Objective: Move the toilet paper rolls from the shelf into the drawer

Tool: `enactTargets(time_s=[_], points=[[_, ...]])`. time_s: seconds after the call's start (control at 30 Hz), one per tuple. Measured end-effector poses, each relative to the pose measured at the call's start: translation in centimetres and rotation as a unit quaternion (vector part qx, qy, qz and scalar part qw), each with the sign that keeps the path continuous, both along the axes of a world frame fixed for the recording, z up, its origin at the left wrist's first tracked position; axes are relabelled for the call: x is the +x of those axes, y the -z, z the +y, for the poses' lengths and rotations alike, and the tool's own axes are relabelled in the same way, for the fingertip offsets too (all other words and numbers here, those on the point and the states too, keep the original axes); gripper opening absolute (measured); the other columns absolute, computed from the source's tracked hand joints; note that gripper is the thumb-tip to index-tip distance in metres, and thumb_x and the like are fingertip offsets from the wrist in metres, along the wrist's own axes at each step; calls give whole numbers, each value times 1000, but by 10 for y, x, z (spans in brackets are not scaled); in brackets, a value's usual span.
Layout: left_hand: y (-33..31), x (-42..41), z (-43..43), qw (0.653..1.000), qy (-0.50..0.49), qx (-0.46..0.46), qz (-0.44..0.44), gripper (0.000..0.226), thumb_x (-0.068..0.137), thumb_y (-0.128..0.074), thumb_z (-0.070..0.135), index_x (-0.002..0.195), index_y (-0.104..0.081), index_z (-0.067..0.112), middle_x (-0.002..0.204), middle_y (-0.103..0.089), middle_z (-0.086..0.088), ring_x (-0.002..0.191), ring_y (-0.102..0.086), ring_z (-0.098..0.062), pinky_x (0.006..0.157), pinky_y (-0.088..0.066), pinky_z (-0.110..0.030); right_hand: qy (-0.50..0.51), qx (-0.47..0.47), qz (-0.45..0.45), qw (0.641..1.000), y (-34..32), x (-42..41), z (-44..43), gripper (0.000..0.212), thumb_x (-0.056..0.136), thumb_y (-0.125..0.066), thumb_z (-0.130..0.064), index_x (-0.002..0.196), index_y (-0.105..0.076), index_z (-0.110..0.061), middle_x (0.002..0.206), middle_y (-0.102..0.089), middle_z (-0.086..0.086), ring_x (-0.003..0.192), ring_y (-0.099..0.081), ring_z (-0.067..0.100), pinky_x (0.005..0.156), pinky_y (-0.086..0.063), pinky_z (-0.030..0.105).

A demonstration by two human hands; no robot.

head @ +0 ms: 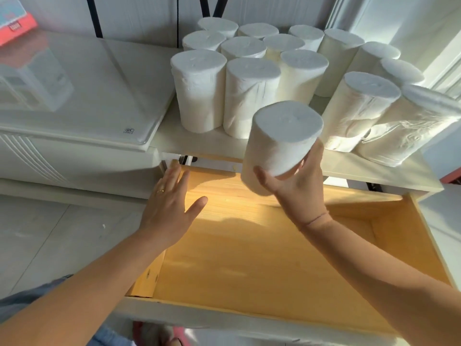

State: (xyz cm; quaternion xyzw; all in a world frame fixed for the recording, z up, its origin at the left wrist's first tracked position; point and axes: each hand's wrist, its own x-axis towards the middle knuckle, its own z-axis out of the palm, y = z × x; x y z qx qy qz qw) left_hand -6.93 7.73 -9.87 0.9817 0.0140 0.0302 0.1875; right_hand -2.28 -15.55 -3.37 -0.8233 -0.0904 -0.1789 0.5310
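Several white toilet paper rolls (199, 91) stand upright, packed together, on the white shelf (199, 143). My right hand (296, 186) grips one roll (279, 141) from below, holding it tilted above the back edge of the pulled-out wooden drawer (249, 258). The drawer's inside shows only bare wood. My left hand (169, 208) hovers flat with fingers spread over the drawer's left rear corner, holding nothing.
A white cabinet with a glass top (74, 96) stands left of the shelf, with a red-edged box (15, 23) at its far corner. A pale tiled floor (62, 233) lies below left. The drawer's white front (199, 318) is nearest me.
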Motion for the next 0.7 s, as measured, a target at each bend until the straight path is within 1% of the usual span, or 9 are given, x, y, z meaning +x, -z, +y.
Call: enactTargets(time_s=[0.1, 0.17, 0.2, 0.27, 0.37, 0.5, 0.6, 0.67, 0.7], points=[[0, 1, 0, 1000, -3, -6, 14, 84, 83, -16, 69, 150, -7, 18, 158, 11, 1, 144, 10, -11, 115, -3, -33, -111, -28, 72, 991, 18, -38, 0, 99, 53, -81, -54, 133, -26, -35, 126, -48, -16, 115, -46, -9, 89, -38, 1], [-2, 0, 0, 1000, 0, -3, 22, 84, 83, -13, 69, 150, -4, 18, 157, 14, 1, 143, 12, -10, 116, -3, -34, -155, -40, 143, 977, 38, -48, 1, 97, 50, -84, -48, 125, -23, -55, 124, -46, -28, 116, -44, -14, 85, -38, -2], [-3, 0, 0, 1000, 1, -4, 22, 83, 84, -13, 68, 150, -4, 18, 158, 14, 1, 143, 12, -11, 117, -3, -35, -161, -39, 167, 972, 48, -48, 0, 97, 50, -85, -44, 123, -23, -58, 124, -46, -27, 115, -44, -14, 83, -38, -2], [-6, -1, -2, 1000, 0, -7, 17, 79, 87, -19, 64, 149, -10, 17, 158, 10, -1, 144, 10, -11, 118, -4, -36, -152, -36, 200, 967, 67, -43, 0, 97, 52, -88, -37, 125, -26, -50, 123, -48, -21, 113, -46, -13, 81, -40, 0], [-8, -1, -4, 1000, -5, 0, 14, 71, 92, -25, 57, 149, -15, 16, 159, 6, -2, 144, 9, -11, 117, -3, -34, -122, -60, 221, 966, 90, -39, 0, 100, 56, -89, -35, 133, -27, -38, 124, -48, -15, 112, -48, -1, 87, -43, 10], [-8, -1, -4, 1000, -4, 2, 16, 73, 90, -21, 60, 149, -15, 16, 159, 4, -2, 144, 9, -12, 118, -2, -35, -105, -110, 216, 965, 100, -42, 3, 106, 56, -87, -39, 141, -26, -24, 123, -41, -10, 112, -40, 1, 91, -38, 8], [-8, -1, -3, 1000, -5, -1, 18, 78, 87, -17, 63, 149, -16, 16, 159, 1, -2, 144, 8, -13, 117, -3, -36, -138, -155, 234, 950, 90, -41, -1, 109, 60, -87, -38, 146, -22, -21, 124, -32, -13, 120, -32, 6, 105, -33, 21], [-8, 0, -3, 1000, -6, -3, 17, 78, 86, -17, 63, 148, -17, 16, 159, 2, -3, 144, 7, -13, 117, -3, -35, -177, -144, 308, 924, 77, -40, -8, 106, 63, -86, -40, 146, -21, -30, 131, -33, -11, 128, -34, 14, 111, -35, 33], [-8, 0, -3, 1000, -6, -6, 15, 78, 86, -17, 63, 148, -18, 15, 159, 2, -3, 144, 7, -13, 117, -4, -35, -194, -130, 362, 903, 68, -38, -12, 106, 64, -86, -43, 147, -20, -32, 136, -35, -8, 129, -39, 20, 109, -41, 41]])
